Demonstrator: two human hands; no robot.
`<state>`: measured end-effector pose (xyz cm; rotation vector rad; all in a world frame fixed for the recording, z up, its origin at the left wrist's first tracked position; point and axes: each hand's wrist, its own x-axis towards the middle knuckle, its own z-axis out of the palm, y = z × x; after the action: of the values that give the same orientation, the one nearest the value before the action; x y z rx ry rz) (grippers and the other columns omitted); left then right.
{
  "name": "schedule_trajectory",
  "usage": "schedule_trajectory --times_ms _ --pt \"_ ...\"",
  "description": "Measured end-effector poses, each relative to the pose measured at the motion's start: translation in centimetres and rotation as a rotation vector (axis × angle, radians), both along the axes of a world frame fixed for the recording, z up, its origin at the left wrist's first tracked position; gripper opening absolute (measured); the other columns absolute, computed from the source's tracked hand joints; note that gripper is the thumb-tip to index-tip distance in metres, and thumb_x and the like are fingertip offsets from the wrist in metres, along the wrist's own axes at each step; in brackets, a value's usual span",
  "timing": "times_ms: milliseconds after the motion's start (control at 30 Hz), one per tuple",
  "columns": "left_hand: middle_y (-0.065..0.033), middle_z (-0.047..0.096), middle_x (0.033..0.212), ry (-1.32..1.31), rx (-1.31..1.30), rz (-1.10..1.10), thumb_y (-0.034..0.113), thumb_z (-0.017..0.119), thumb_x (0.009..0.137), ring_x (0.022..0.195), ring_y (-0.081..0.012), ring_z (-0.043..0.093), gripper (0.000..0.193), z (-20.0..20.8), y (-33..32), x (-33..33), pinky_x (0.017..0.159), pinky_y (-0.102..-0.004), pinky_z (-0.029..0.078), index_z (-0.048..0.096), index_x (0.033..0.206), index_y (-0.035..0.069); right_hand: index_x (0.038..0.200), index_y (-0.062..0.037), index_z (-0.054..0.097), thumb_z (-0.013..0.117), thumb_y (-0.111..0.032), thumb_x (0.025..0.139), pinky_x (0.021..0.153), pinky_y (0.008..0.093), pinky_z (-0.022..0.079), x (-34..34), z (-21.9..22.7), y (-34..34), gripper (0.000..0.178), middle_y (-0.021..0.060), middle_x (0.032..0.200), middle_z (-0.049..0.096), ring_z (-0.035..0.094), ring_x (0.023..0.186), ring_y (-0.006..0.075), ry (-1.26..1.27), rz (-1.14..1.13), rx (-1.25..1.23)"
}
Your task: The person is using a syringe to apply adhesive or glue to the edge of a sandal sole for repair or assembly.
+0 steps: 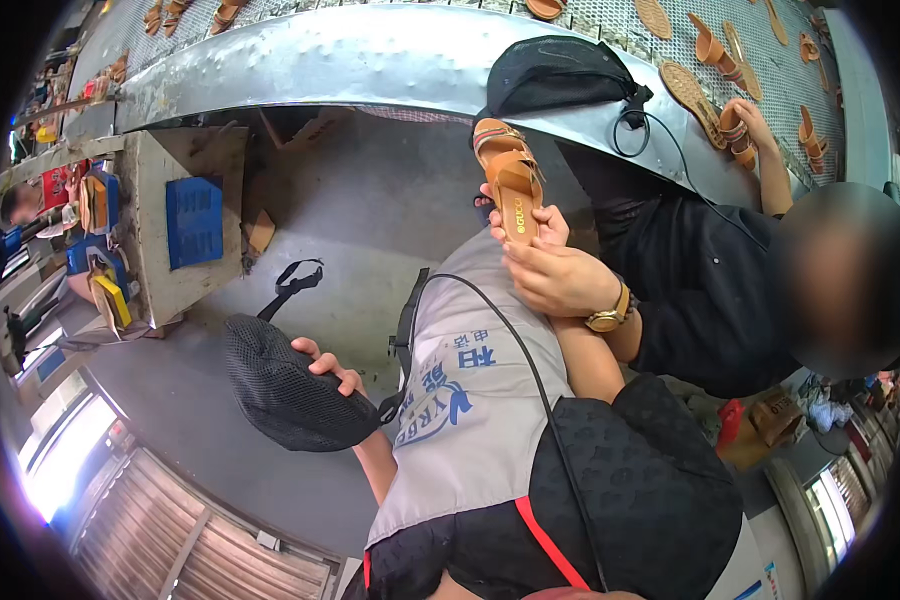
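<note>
My left hand (332,368) is closed on the edge of a black mesh waist bag (295,390), whose strap and buckle (292,285) stick out above it. In front of my grey apron (470,340), my right hand (550,226) grips a tan strappy sandal (519,205) with its insole facing up. Part of that hand is hidden behind the sandal and a co-worker's hand (560,278). This co-worker's hand, with a gold watch at the wrist, reaches in from the right and touches the heel end of the sandal.
A metal-edged conveyor (320,60) crosses the far side, with several tan sandals and soles (685,95) on it. Another black bag (555,75) with a cable lies on its ledge. The co-worker's other hand (752,122) holds a sandal there. A workbench (195,220) stands at left.
</note>
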<state>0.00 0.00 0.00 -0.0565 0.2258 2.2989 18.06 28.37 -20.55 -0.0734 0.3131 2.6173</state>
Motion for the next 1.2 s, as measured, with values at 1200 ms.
schedule_trajectory --times_ms 1200 --pt "-0.0067 0.039 0.155 -0.072 0.233 0.271 0.034 0.063 0.099 0.129 -0.0260 0.055 0.062 -6.3 -9.9 -0.4 0.087 -0.0556 0.051 0.038 0.152 0.014 0.135 -0.0015 0.051 0.052 -0.023 0.088 0.078 0.0412 0.056 -9.1 -3.1 -6.0 0.052 0.0179 0.119 0.064 0.065 0.086 0.0276 -0.592 0.185 0.123"
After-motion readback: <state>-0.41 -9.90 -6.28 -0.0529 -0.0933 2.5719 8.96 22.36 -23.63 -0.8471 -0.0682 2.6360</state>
